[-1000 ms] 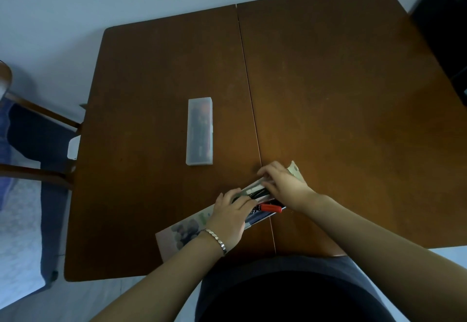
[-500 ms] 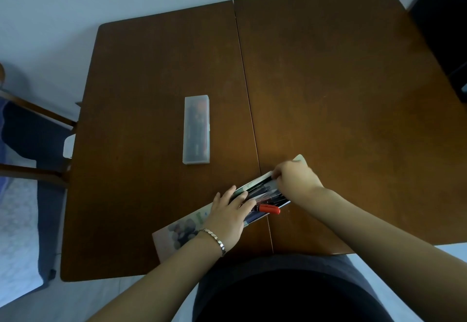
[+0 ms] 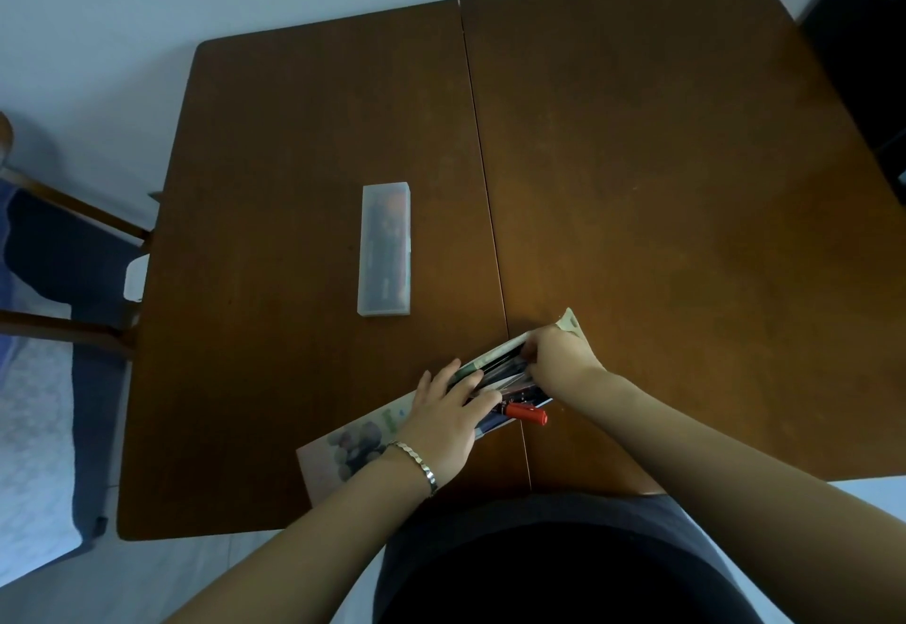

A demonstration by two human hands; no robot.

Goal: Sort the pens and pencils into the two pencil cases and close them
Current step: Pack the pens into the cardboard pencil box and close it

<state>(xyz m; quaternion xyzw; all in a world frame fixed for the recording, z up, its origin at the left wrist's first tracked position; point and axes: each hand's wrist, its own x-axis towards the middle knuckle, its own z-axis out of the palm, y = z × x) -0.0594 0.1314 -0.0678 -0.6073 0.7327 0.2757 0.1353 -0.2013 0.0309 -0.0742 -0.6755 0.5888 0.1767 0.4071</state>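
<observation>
Near the front edge of the table [image 3: 637, 182], a soft printed pencil case [image 3: 343, 447] lies slanted and is open along its top. Dark pens are seen inside it, and a red pen [image 3: 525, 412] sticks out over the near side. The case is pressed flat by the left hand [image 3: 443, 422], with its fingers spread over the opening. The far end of the case is pinched by the right hand [image 3: 556, 359]; whether a zip pull is held there cannot be told. Further back, well apart, a clear plastic case [image 3: 385, 248] lies shut with things inside.

The soft case looks light and floppy, so it can bend or slide when it is pulled. It is best held down near the open part while the other end is gripped. The red pen looks smooth and may roll out, so it should be pushed in first. The clear case looks stiff and hard, and is best taken by its long sides.
</observation>
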